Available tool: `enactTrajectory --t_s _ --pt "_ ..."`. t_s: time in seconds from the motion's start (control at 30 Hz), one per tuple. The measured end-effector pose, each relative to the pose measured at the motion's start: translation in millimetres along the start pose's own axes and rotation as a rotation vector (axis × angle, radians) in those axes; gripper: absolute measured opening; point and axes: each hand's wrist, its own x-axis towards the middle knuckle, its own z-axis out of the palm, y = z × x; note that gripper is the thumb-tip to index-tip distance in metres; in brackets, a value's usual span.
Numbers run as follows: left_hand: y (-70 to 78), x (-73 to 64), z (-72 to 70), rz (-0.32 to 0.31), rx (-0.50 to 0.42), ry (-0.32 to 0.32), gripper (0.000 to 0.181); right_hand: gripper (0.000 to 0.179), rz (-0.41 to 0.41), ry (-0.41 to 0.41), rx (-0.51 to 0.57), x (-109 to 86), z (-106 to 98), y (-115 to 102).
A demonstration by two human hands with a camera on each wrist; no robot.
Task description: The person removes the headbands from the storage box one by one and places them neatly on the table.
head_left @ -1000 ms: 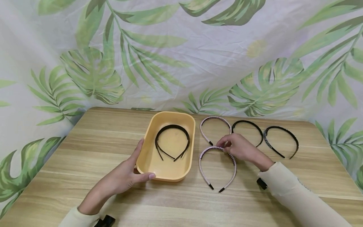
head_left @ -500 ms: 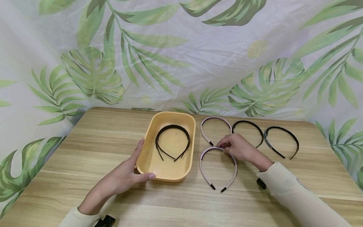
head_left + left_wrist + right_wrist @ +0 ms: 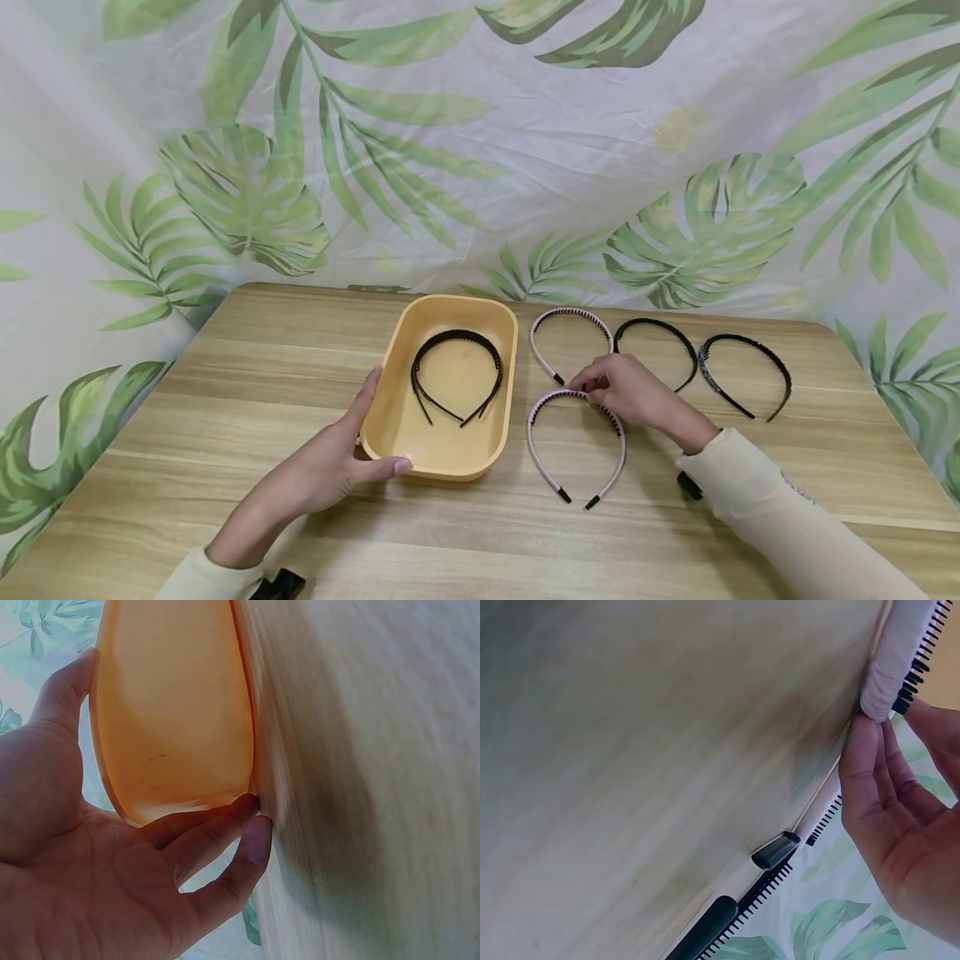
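Observation:
At its near-left corner, a yellow plastic bin (image 3: pixel 450 450) is held by my left hand (image 3: pixel 330 467), thumb over the rim and fingers against the outer wall. Black toothed headbands (image 3: pixel 455 335) lie overlapping inside it. To the right of the bin, my right hand (image 3: pixel 633 387) pinches the top of a pale pink headband (image 3: pixel 900 664), whose black-tipped ends point toward me on the table. Behind it lies another pale pink headband (image 3: pixel 570 312), partly hidden by the hand. A black headband (image 3: pixel 654 321) sits beside that one, its lower left part covered by my hand.
Farther right rests a black headband with a glittery side (image 3: pixel 738 337). The wooden table (image 3: pixel 247 367) ends at the back against a leaf-print cloth (image 3: pixel 420 192). A black wrist mount (image 3: pixel 277 585) shows at my left sleeve.

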Motion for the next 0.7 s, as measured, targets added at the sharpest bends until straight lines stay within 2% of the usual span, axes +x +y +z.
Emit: enactTrajectory --t_s 0.47,0.7 --pt "-0.5 0.3 0.0 0.004 -0.004 -0.001 0.124 0.025 0.007 0.004 -0.009 1.4 0.4 2.5" --pt "-0.3 0.7 -0.1 0.001 -0.021 -0.005 0.125 0.026 0.017 0.035 0.0 0.7 -2.1 1.3"
